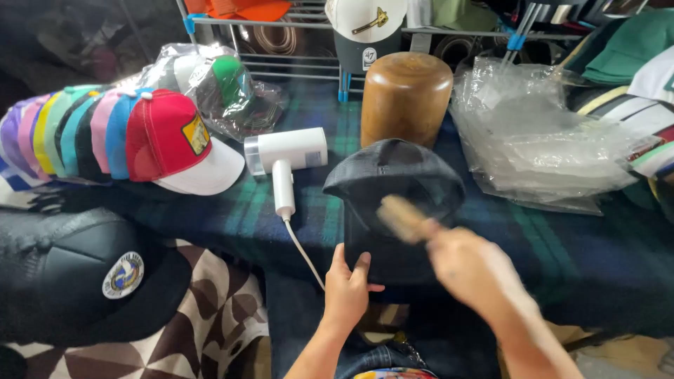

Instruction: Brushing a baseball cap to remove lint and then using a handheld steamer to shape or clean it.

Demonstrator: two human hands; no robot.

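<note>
While my left hand (349,284) pins the brim of the dark cap (393,189), thumb out to the side and fingers laid flat on the brim's near edge, my right hand (472,270) is closed round a wooden brush (404,217). Right hand and brush are motion-blurred; the brush head sits over the cap's front panel, and I cannot tell whether it touches. The cap lies on the counter (562,253), which is covered with a blue-green plaid cloth, brim toward me, crown away.

Just left of the cap is a white handheld steamer (284,158), handle toward me, its white cord (303,253) running off the counter edge. Right behind the cap is a rounded wooden hat block (406,98), upright. Right of that is a pile of clear plastic bags (533,133). Far left is a nested row of caps in mixed colours, with a red and white cap (172,144) at the front. Behind it is a bagged cap with a green crown (232,81). At lower left is a big black cap with a round patch (77,281), close to the camera. A wire rack (295,63) at the back holds more caps.
</note>
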